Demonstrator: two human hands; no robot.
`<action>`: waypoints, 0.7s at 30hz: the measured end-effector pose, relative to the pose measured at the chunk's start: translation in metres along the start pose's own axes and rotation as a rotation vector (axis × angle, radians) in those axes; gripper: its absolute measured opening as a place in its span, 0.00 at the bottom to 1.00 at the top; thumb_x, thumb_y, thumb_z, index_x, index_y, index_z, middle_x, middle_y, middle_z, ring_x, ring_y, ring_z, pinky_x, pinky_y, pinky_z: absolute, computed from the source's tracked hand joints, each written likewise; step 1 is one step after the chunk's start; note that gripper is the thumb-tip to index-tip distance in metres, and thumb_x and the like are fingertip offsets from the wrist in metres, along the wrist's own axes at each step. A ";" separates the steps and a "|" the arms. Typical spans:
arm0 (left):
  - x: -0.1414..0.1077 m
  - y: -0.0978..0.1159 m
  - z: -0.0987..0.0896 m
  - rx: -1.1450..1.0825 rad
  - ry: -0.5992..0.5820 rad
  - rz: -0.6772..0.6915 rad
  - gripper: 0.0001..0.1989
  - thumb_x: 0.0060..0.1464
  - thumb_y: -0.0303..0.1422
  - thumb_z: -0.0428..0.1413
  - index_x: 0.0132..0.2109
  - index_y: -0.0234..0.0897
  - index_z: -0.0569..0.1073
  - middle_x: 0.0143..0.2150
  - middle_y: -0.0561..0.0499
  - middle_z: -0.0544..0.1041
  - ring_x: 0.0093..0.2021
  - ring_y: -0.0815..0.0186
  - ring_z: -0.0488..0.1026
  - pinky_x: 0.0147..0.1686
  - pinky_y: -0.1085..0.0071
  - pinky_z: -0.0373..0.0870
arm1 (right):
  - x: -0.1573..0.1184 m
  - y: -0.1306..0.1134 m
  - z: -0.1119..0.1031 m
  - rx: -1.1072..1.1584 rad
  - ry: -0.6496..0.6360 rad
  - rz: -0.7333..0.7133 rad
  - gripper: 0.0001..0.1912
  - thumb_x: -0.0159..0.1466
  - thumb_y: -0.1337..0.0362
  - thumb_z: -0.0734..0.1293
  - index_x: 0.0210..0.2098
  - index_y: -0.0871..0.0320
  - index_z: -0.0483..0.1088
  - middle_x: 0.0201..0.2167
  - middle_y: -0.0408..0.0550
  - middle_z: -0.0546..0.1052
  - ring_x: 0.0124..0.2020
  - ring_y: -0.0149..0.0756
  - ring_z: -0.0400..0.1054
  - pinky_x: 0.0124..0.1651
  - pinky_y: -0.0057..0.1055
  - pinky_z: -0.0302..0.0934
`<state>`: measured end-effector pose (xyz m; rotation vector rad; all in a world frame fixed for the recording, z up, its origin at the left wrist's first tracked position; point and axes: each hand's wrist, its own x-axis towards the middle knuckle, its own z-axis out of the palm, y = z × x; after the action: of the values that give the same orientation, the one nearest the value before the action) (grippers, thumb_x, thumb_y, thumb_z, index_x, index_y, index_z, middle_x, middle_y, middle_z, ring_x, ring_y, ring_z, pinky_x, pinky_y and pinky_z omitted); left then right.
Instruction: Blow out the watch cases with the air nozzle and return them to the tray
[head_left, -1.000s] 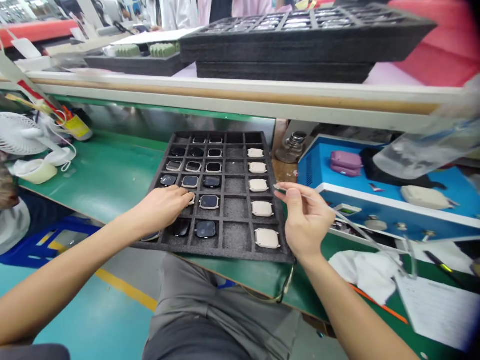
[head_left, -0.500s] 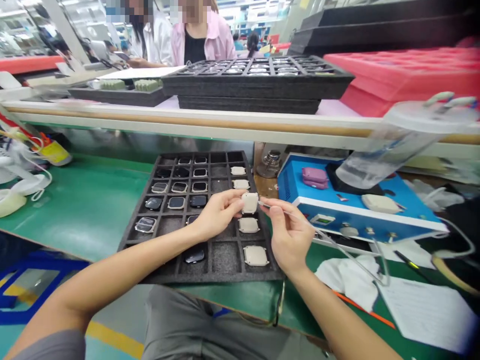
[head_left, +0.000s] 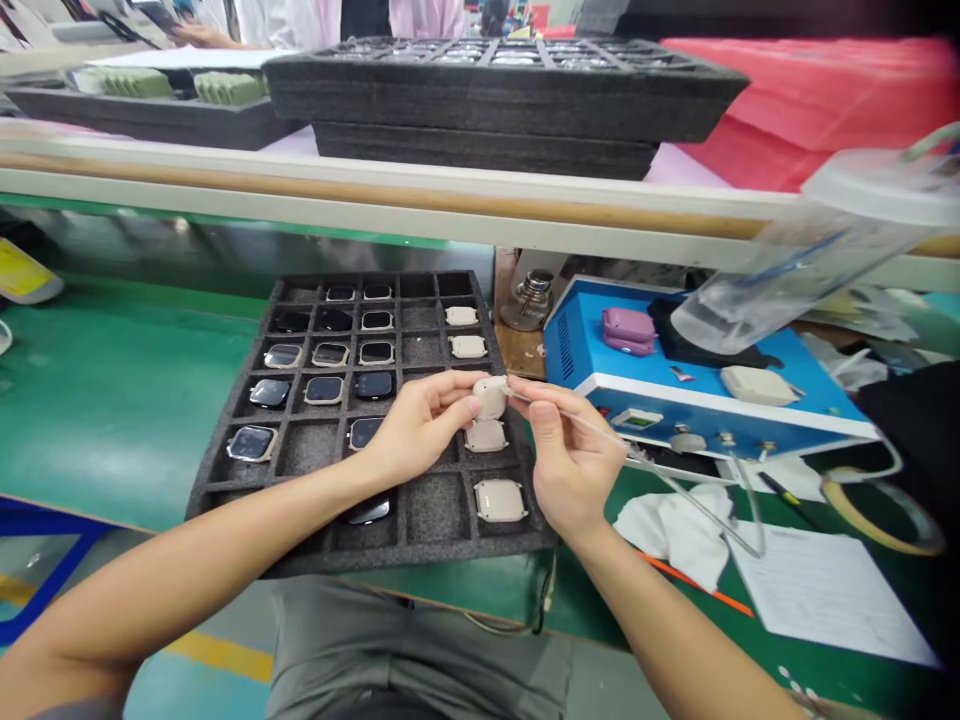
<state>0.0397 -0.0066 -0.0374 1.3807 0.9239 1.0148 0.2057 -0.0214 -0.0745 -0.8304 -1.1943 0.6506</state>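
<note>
My left hand (head_left: 420,425) pinches a cream watch case (head_left: 491,399) by its left side, above the right column of a black foam tray (head_left: 435,507). The case is tilted. Between the closed fingers of my right hand (head_left: 571,458) is a thin clear tube (head_left: 694,493), its tip at the case's upper right edge. Whether the tip touches is too small to tell. More cream cases, such as one in the near right compartment (head_left: 500,501), lie in that column. Dark-faced watches (head_left: 324,390) fill several compartments to the left.
A blue control box (head_left: 581,345) stands right of the tray, with purple cases (head_left: 628,330), a cream case (head_left: 759,386) and a clear cylinder (head_left: 757,285) on top. White cloth (head_left: 690,535) and paper (head_left: 832,590) lie in front. Stacked foam trays (head_left: 480,100) sit on the shelf (head_left: 420,195).
The view has dipped and shifted, so the shelf sits higher in the picture. The held cream case is now tilted more, with the tube tip at its upper right edge.
</note>
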 end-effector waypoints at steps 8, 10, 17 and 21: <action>0.000 0.002 0.001 0.013 -0.003 0.009 0.21 0.61 0.40 0.62 0.57 0.32 0.78 0.52 0.40 0.83 0.48 0.58 0.80 0.46 0.67 0.75 | 0.000 0.000 -0.001 -0.008 -0.005 0.002 0.07 0.69 0.61 0.69 0.42 0.53 0.80 0.42 0.49 0.84 0.47 0.42 0.80 0.53 0.45 0.76; 0.000 0.002 0.001 0.020 -0.005 0.015 0.21 0.61 0.39 0.62 0.57 0.32 0.78 0.52 0.40 0.83 0.48 0.58 0.80 0.46 0.66 0.76 | -0.001 0.000 -0.001 -0.012 -0.003 0.002 0.07 0.69 0.61 0.69 0.42 0.53 0.80 0.42 0.49 0.84 0.47 0.43 0.80 0.52 0.45 0.76; 0.000 -0.001 0.001 0.021 -0.008 0.035 0.19 0.61 0.37 0.62 0.56 0.32 0.78 0.50 0.42 0.83 0.45 0.60 0.80 0.43 0.68 0.75 | -0.001 0.000 -0.001 -0.046 0.006 0.002 0.08 0.69 0.59 0.69 0.41 0.53 0.80 0.42 0.50 0.84 0.47 0.44 0.80 0.51 0.46 0.77; 0.000 0.000 0.002 0.023 -0.004 0.029 0.18 0.61 0.35 0.61 0.56 0.32 0.78 0.51 0.41 0.83 0.45 0.61 0.79 0.43 0.69 0.75 | -0.001 0.001 -0.001 -0.039 0.009 0.003 0.08 0.69 0.60 0.69 0.41 0.53 0.80 0.42 0.49 0.84 0.47 0.43 0.80 0.52 0.46 0.77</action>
<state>0.0414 -0.0074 -0.0377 1.4186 0.9168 1.0257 0.2063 -0.0224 -0.0759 -0.8672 -1.2014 0.6271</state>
